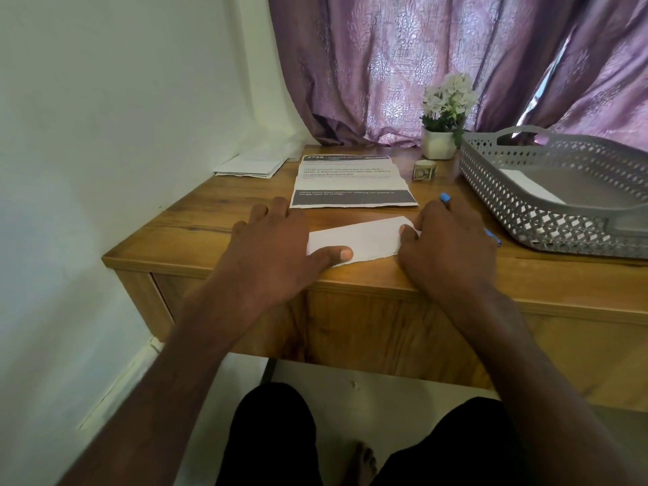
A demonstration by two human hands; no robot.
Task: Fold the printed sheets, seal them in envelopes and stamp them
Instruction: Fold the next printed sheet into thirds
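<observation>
On the wooden worktop (210, 219), the grey basket (561, 191) holds a white sheet. Nearer the front edge, the left hand (277, 240) presses flat, fingers spread, on the folded sheet (364, 240); the right hand (445, 240) pinches its other end.

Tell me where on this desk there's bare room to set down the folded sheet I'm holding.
Bare wood lies at the near left corner, between the left hand and the envelope stack. A smaller strip runs between the printed sheets and the folded sheet. The right side is crowded: grey basket, blue pen, stamp, flower pot.
</observation>
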